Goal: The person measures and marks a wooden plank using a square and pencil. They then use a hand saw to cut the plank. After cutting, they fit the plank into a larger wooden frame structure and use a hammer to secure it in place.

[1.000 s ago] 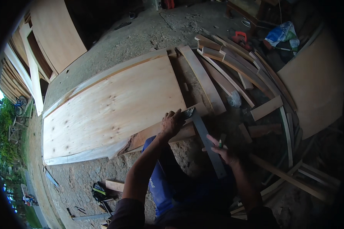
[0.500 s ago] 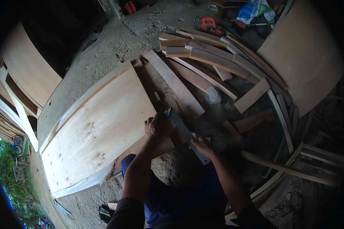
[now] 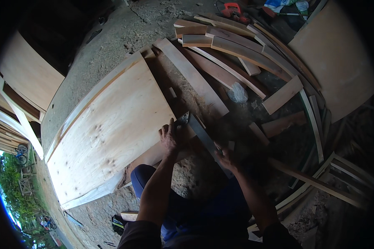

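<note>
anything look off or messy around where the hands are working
Nothing looks broken. The left hand presses on a metal square at the edge of the plywood sheet, and the right hand holds its long arm. Beyond, curved wood strips lie in a loose heap, with sawdust on the ground.

Both hands [image 3: 170, 139] [image 3: 225, 157] press a metal square [image 3: 201, 135] onto wood.

1 crumpled plastic bag [image 3: 283, 5], blue/white w/ green bit, top edge of view on floor, just right of red power tool [image 3: 232, 9], beside stacked planks. Also 1 clear crumpled plastic wrap [image 3: 238, 93] among curved planks, centre-right. No labels, signs, screens.
</note>
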Demonstrator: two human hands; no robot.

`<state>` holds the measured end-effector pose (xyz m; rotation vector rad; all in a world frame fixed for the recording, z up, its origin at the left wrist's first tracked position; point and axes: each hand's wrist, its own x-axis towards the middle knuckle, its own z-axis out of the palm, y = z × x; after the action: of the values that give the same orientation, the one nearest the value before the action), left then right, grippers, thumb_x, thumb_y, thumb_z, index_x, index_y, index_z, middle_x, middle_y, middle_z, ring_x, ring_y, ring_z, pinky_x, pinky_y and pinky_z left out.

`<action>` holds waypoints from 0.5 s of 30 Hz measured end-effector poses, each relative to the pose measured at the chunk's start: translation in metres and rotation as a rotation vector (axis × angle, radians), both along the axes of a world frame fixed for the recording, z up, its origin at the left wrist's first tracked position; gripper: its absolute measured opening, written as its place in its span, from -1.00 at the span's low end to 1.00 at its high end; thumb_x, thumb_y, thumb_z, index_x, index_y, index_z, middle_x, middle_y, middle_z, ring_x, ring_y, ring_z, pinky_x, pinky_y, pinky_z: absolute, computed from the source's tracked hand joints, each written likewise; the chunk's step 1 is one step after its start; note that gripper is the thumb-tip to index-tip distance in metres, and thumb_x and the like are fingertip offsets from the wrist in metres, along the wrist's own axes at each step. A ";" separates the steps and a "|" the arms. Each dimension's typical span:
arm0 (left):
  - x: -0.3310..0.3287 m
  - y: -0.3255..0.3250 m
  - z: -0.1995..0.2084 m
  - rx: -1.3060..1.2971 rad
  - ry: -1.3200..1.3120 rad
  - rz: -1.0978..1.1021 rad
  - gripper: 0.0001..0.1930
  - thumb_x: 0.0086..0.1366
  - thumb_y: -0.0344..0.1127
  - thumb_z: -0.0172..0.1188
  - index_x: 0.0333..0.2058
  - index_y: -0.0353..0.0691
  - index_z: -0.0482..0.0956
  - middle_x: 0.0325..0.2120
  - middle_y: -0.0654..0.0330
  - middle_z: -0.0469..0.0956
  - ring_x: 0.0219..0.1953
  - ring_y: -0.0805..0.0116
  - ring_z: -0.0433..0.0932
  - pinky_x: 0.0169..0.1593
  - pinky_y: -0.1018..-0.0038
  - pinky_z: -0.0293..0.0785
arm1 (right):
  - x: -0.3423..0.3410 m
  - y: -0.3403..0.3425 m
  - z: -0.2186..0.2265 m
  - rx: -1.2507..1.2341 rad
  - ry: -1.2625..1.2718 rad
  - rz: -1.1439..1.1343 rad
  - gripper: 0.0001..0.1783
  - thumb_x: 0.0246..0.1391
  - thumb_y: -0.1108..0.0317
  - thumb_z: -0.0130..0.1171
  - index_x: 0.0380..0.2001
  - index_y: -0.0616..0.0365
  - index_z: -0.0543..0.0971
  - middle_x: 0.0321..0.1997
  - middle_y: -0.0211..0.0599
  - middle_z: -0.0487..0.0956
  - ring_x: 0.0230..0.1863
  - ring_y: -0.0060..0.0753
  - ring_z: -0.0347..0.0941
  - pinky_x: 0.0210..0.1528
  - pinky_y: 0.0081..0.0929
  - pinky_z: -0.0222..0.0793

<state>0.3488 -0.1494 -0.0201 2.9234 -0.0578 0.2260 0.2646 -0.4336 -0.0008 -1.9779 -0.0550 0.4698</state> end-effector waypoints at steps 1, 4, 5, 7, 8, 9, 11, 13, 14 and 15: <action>-0.012 0.002 -0.002 -0.033 0.021 0.021 -0.40 0.25 0.02 0.23 0.21 -0.09 0.43 -0.05 0.06 0.52 0.00 0.02 0.39 0.14 0.08 0.28 | -0.007 0.000 -0.003 0.003 -0.030 -0.002 -0.51 0.35 0.28 0.04 0.30 0.15 0.41 0.31 -0.05 0.47 0.33 -0.10 0.40 0.33 -0.31 0.35; -0.040 0.004 0.005 -0.145 0.109 0.098 -0.20 0.10 0.11 0.36 0.26 -0.13 0.37 0.02 0.04 0.47 0.02 -0.03 0.37 0.18 0.07 0.26 | -0.036 0.003 -0.017 0.059 -0.012 -0.035 -0.53 0.34 0.31 0.05 0.27 0.15 0.44 0.28 -0.03 0.49 0.31 -0.10 0.42 0.31 -0.31 0.37; -0.045 0.003 0.011 -0.214 0.139 0.154 -0.11 0.01 0.16 0.43 0.27 -0.13 0.36 0.06 0.02 0.44 0.04 -0.05 0.36 0.20 0.06 0.25 | -0.039 0.006 -0.023 0.071 -0.027 -0.058 -0.54 0.34 0.31 0.05 0.27 0.15 0.45 0.28 -0.02 0.50 0.31 -0.09 0.42 0.31 -0.31 0.36; -0.039 -0.009 0.052 -0.178 0.143 0.005 -0.05 -0.04 0.22 0.44 0.28 -0.12 0.35 0.05 0.01 0.44 0.06 -0.07 0.35 0.20 0.07 0.26 | -0.048 0.011 -0.031 0.084 -0.047 -0.101 -0.55 0.34 0.31 0.05 0.26 0.16 0.46 0.27 -0.01 0.50 0.30 -0.08 0.43 0.32 -0.32 0.35; -0.031 -0.002 0.056 -0.271 0.185 0.065 -0.01 -0.07 0.26 0.44 0.30 -0.11 0.34 0.05 0.00 0.43 0.08 -0.08 0.34 0.20 0.06 0.26 | -0.045 0.022 -0.026 0.054 -0.051 -0.091 -0.55 0.35 0.31 0.05 0.26 0.17 0.46 0.27 0.00 0.50 0.31 -0.08 0.42 0.33 -0.31 0.34; -0.024 0.003 0.055 -0.366 0.226 0.127 0.03 -0.09 0.30 0.44 0.31 -0.10 0.33 0.05 -0.01 0.43 0.10 -0.10 0.34 0.20 0.06 0.26 | -0.042 0.030 -0.016 0.018 -0.048 -0.082 -0.55 0.35 0.31 0.05 0.25 0.17 0.46 0.27 0.01 0.50 0.32 -0.08 0.41 0.34 -0.31 0.33; -0.029 0.004 0.057 -0.110 0.160 -0.101 0.03 -0.06 0.30 0.42 0.33 -0.10 0.31 0.03 0.00 0.43 0.09 -0.09 0.34 0.19 0.08 0.28 | -0.046 0.027 -0.007 -0.020 -0.022 -0.079 -0.55 0.37 0.30 0.03 0.26 0.18 0.45 0.28 0.02 0.49 0.32 -0.07 0.41 0.34 -0.29 0.33; -0.026 -0.002 0.063 -0.068 0.188 -0.128 0.03 -0.04 0.28 0.41 0.35 -0.10 0.28 0.04 0.00 0.42 0.07 -0.08 0.35 0.18 0.09 0.29 | -0.046 0.021 -0.003 -0.008 0.015 -0.100 -0.55 0.38 0.28 0.02 0.27 0.19 0.44 0.30 0.02 0.47 0.32 -0.07 0.40 0.32 -0.28 0.34; -0.025 -0.009 0.065 -0.155 0.255 -0.032 0.03 -0.02 0.26 0.41 0.36 -0.12 0.26 0.04 0.00 0.41 0.07 -0.08 0.35 0.18 0.08 0.29 | -0.046 0.017 -0.005 0.017 0.000 -0.145 -0.53 0.40 0.25 0.00 0.29 0.19 0.42 0.28 0.00 0.48 0.29 -0.11 0.43 0.28 -0.28 0.37; -0.025 -0.010 0.067 -0.235 0.320 0.069 0.02 -0.01 0.24 0.41 0.37 -0.13 0.25 0.05 -0.01 0.41 0.06 -0.08 0.35 0.17 0.08 0.29 | -0.045 0.019 -0.004 0.049 -0.016 -0.186 -0.51 0.41 0.22 -0.02 0.31 0.18 0.40 0.26 -0.02 0.50 0.25 -0.15 0.47 0.24 -0.29 0.39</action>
<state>0.3243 -0.1597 0.0468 2.6905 0.1121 -0.2113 0.2199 -0.4150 -0.0052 -1.9176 0.1059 0.3287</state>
